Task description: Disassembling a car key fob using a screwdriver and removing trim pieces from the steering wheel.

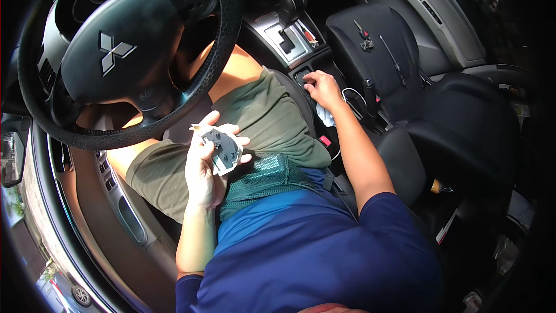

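In front of my belly, palm up, my left hand (pixel 204 165) is closed round a small flat part with a dark face and a pale rim (pixel 223 149). Dark round bumps show on its face, and a tan tab sticks out at its upper left. My right hand (pixel 323 89) reaches over the centre console with its fingers bent together above a dark recess (pixel 302 76). Whatever its fingertips grip, if anything, is hidden. A crumpled whitish cloth or tissue (pixel 325 115) lies below that wrist, next to a white cable (pixel 354 94).
The black steering wheel (pixel 226 40) stands close beyond my left hand. A gear lever (pixel 291 6) rises from the console, with a small red-and-white item (pixel 308 35) beside it. Keys (pixel 363 33) and a thin screwdriver-like tool (pixel 394 61) lie on the passenger seat (pixel 347 20).
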{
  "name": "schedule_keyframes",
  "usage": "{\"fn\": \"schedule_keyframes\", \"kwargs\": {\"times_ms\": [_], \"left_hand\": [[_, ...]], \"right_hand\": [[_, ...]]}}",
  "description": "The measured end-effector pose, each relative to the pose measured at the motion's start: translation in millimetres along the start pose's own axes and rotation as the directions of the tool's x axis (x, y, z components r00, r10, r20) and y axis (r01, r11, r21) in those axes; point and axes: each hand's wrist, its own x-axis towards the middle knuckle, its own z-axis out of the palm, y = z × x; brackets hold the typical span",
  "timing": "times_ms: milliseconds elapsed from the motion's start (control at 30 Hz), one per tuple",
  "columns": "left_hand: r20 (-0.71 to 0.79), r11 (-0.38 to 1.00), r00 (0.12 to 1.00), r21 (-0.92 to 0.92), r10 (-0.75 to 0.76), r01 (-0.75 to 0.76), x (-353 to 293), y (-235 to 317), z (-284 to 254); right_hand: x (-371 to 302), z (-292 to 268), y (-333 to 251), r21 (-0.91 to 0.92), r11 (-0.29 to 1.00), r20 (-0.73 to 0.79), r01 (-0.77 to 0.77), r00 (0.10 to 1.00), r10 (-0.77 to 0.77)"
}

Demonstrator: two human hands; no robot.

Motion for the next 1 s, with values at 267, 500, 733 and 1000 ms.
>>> {"fn": "schedule_keyframes", "kwargs": {"times_ms": [267, 500, 733, 1000], "left_hand": [[0.024, 0.999, 0.998, 0.014, -0.050, 0.050, 6, -8, 10], [0.011, 0.996, 0.996, 0.010, -0.089, 0.089, 9, -4, 14], [0.013, 0.995, 0.997, -0.060, -0.082, 0.082, 7, -1, 20], [0.104, 0.992, 0.992, -0.100, -0.068, 0.078, 3, -3, 12]], "right_hand": [[5, 1, 3, -0.115, 0.986, 0.058, 0.121, 0.992, -0.115], [9, 8, 7, 0.030, 1.000, -0.192, -0.007, 0.981, 0.012], [13, 1, -1, -0.184, 0.983, -0.029, -0.003, 1.000, -0.003], [19, -5, -5, -0.189, 0.982, 0.041, 0.021, 0.999, -0.014]]}}
